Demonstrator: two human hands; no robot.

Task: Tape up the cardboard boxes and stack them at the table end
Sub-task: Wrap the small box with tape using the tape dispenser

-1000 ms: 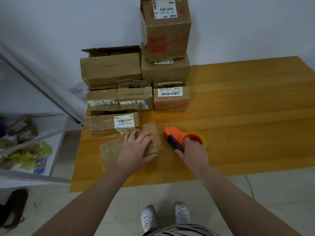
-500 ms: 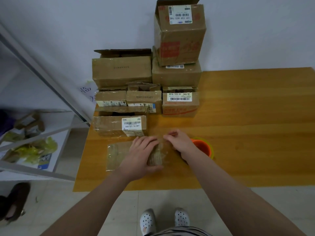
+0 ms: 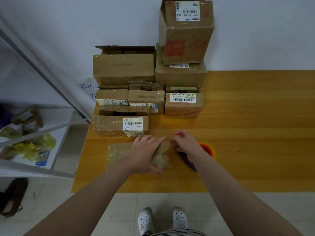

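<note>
Cardboard boxes (image 3: 123, 68) stood piled at the far left end of the wooden table (image 3: 255, 133), against the white wall (image 3: 85, 23), the tallest pile three high. In front of them a low box with a barcode label (image 3: 119, 125) sat near the table's left edge. Just nearer lay a small flat box (image 3: 117, 150), wrapped in clear tape, close to the front edge. The left hand (image 3: 146, 152) lay flat upon it, fingers straight and pressing down on its right half. The right hand (image 3: 185, 145) was at the box's right end with fingers curled; whether they pinched anything I could not tell. Beneath that wrist sat an orange tape dispenser (image 3: 207, 149) with a dark purple handle, resting on the table. A metal shelf (image 3: 42, 126) with yellow-green bags stood to the left, and white clogs (image 3: 146, 220) showed on the tiled floor
</note>
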